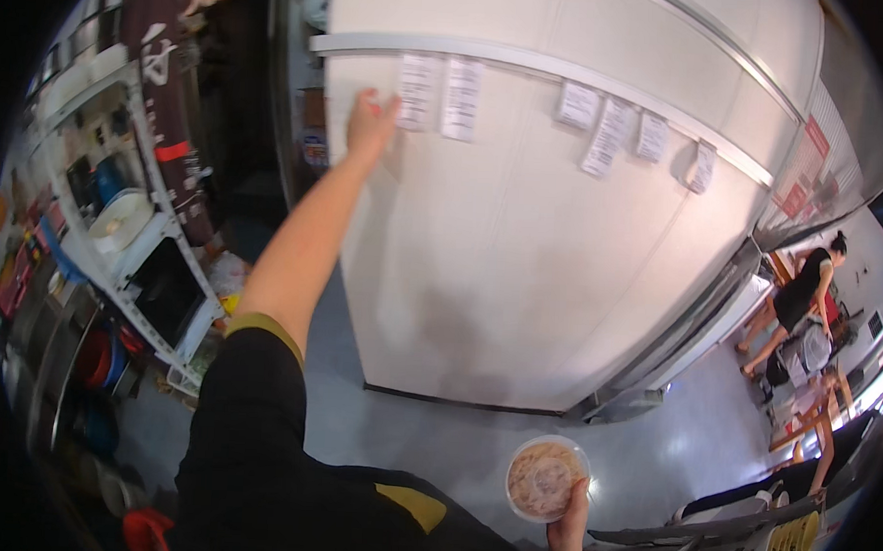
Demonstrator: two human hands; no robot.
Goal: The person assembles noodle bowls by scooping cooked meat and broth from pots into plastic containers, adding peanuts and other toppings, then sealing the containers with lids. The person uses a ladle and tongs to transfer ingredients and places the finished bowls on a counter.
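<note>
My left hand [371,127] is raised to the white wall panel, its fingers apart at the left edge of a printed paper slip [415,92]. A small red spot shows at its fingertips; I cannot make out what it is. A second slip [461,99] hangs beside the first, both below a metal rail [520,59]. Low in front of me, my right hand [569,522] is closed around the rim of a round clear plastic bowl [548,479]. Pale orange-brown food fills the bowl, and its exact kind is unclear.
More slips [607,135] hang along the rail to the right. On the left stands a white shelf rack [139,203] with bowls and a dark-fronted appliance. A dark curtain [164,96] hangs behind it. At far right a person [803,291] in black bends over near wooden chairs.
</note>
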